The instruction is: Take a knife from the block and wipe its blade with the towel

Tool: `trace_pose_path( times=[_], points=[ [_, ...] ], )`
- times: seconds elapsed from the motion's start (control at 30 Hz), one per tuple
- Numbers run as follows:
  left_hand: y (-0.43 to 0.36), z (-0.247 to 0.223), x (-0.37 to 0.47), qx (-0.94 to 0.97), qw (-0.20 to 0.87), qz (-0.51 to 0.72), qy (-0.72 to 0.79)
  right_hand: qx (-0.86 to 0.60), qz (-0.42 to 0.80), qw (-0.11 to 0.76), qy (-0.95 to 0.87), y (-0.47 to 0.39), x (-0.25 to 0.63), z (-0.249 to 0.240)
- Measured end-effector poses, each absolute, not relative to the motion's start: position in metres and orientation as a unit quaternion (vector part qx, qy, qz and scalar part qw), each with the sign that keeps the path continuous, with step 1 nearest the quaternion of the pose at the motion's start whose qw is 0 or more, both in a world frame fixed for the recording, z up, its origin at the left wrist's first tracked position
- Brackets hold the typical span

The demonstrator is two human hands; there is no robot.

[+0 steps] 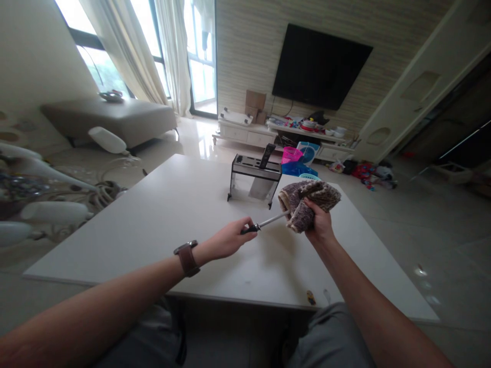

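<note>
- Closest in: two bare forearms stretched out over a white table [161, 214], with a brown-strapped watch [186, 258] on the left wrist.
- Left hand [229, 239] is curled shut around the dark handle of a knife [268, 222], held just above the tabletop.
- The knife's long axis runs from the left hand up and to the right. The blade end points at the right hand and disappears into the cloth, so the tip can't be seen.
- Right hand [318, 222] is clenched on a bunched brown patterned cloth [307, 202], which is wrapped round the blade.
- Just behind the hands stands a clear knife block [253, 180] on little feet. One dark handle sticks out of a top slot, and a wide blade shows through the wall.
- Table is glossy white and mostly bare.
- Further back: shiny pale floor, pink and blue baskets [297, 161], a low white TV cabinet [268, 134] with clutter on it, a dark TV [320, 66] on a striped wall, curtained windows on the left and a grey bench [115, 117].
</note>
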State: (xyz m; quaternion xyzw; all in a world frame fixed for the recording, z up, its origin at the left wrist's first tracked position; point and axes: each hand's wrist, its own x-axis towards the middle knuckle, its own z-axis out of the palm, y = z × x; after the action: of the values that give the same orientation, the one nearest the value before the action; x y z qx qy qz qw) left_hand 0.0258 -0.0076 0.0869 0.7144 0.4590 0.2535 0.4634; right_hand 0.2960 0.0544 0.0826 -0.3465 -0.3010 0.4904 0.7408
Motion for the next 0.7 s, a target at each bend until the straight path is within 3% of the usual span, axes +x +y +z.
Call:
trace_pose_path(
  times=[0.7],
  points=[
    [-0.008, 0.086, 0.029, 0.701, 0.501, 0.255, 0.44, -0.376, 0.509, 0.718, -0.288, 0.042, 0.284, 0.1]
  ],
)
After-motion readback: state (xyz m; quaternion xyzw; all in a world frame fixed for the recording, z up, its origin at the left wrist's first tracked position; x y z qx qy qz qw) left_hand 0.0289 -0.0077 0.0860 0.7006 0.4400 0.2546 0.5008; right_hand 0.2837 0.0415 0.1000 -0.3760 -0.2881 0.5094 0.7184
